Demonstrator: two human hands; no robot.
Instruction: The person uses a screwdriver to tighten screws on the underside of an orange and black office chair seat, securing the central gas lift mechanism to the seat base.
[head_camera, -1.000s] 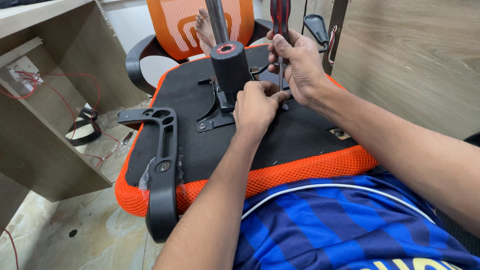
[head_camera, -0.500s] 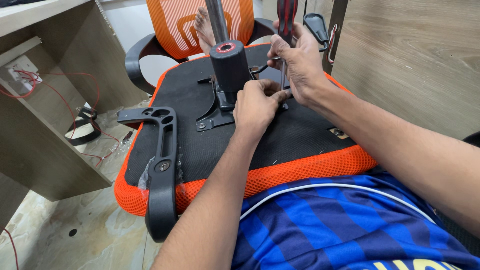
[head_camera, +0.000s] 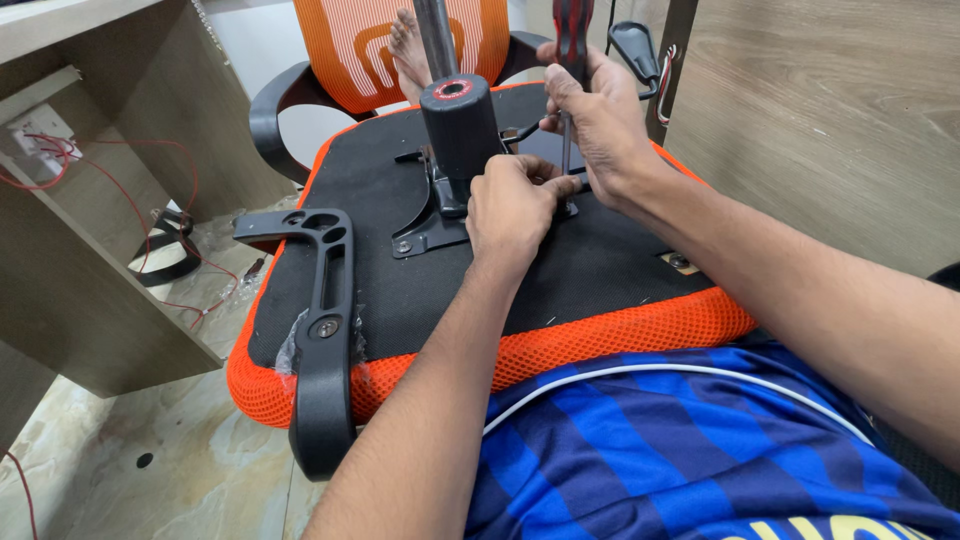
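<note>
Head view, items as seen.

Item 1: chair seat (head_camera: 600, 270), upturned, black underside with orange mesh edge, lying across the person's lap beneath both hands.

Item 2: black metal mechanism plate (head_camera: 440, 215), fixed to the seat underside, just left of the left hand; a black cylinder column (head_camera: 460, 125) rises from it, directly ahead of the left hand.

Item 3: screwdriver (head_camera: 570, 60), red-and-black handle, held upright, its thin shaft running down to the plate between the two hands.

Item 4: right hand (head_camera: 600, 120), clenched around the screwdriver just below the handle.

Item 5: left hand (head_camera: 515, 205), fingers curled and pinched at the foot of the shaft, resting on the plate; what it pinches is hidden.

Item 6: black armrest (head_camera: 322, 330), bolted to the seat's side, well left of the left forearm, scraps of clear wrap around its base.

Item 7: orange mesh chair back (head_camera: 370, 45), beyond the hands, with a bare foot (head_camera: 408, 45) showing against it.

Item 8: wooden table (head_camera: 90, 150), far left of the hands, red wires (head_camera: 130, 170) trailing under it to the floor.

No containers in sight.
</note>
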